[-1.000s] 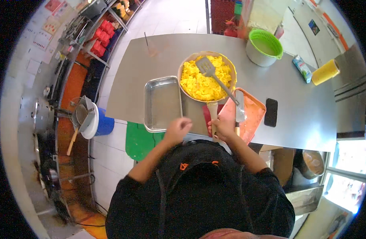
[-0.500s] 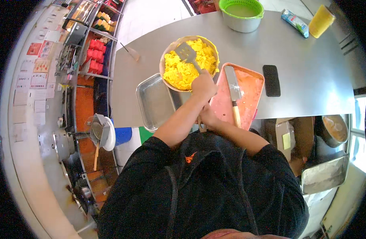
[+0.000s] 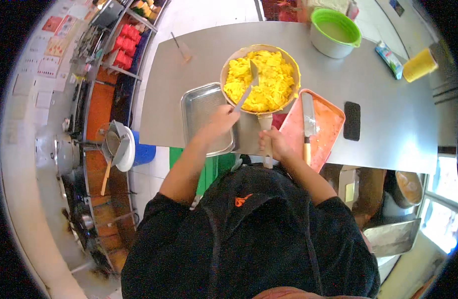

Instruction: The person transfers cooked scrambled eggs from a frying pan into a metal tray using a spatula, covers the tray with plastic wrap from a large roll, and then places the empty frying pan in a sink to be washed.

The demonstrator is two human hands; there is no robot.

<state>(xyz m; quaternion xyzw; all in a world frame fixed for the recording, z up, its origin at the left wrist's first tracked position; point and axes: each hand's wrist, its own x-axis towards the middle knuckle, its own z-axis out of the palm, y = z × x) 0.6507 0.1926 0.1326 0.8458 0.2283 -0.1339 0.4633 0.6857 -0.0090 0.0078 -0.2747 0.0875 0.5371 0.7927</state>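
A round pan (image 3: 223, 79) full of yellow scrambled egg (image 3: 261, 82) is at the middle of the metal table. My left hand (image 3: 221, 121) grips the handle of a grey slotted spatula (image 3: 246, 95), whose blade is tilted on edge in the egg. My right hand (image 3: 277, 143) is wrapped round the pan's pale handle (image 3: 265, 122), which points toward me. Just left of the pan, a metal tray (image 3: 189, 114) lies partly under my left forearm. A wide-bladed knife (image 3: 308, 117) with a wooden handle rests on a pink tray (image 3: 333, 119) beside my right hand.
On the steel table (image 3: 388, 129), a black phone-like slab (image 3: 352, 121) lies right of the pink tray. Farther back stand a pot with a green colander (image 3: 336, 47), a blue-white packet (image 3: 389, 60) and a yellow container (image 3: 419, 65). Shelves (image 3: 101, 107) line the left side.
My left hand has drawn back to the left, and the spatula has turned from flat over the egg to on edge. My right hand still grips the pan handle. The whole view has shifted.
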